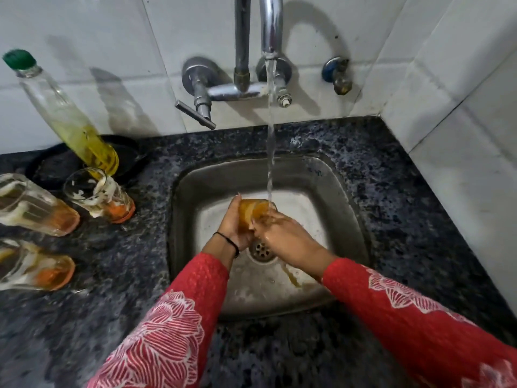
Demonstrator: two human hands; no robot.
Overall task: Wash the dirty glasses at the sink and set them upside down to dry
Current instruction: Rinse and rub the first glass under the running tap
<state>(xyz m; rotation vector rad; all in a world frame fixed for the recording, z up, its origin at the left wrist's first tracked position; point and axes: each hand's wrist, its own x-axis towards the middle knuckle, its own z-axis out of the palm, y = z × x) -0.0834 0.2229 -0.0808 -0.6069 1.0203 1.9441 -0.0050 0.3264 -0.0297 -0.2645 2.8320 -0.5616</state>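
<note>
Red patterned sleeves (pixel 167 317) reach in from the bottom edge, over the speckled dark countertop (pixel 391 191). Left hand (pixel 233 228): fingers curled round an orange-stained glass (pixel 251 211), held tilted over the steel sink (pixel 201 186), just above the drain (pixel 261 249). Right hand (pixel 282 236): wet, fingers curled against the glass's near end. Water stream (pixel 270 135) from the tap spout (pixel 270 23) falls onto the glass. Three dirty glasses (pixel 103 196) stand upright left of the sink, beside a green-capped bottle (pixel 70 116) of yellow liquid.

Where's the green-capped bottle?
In the head view, the tall clear green-capped bottle stands far left at the dark speckled counter, just behind a dirty drinking glass.
</note>
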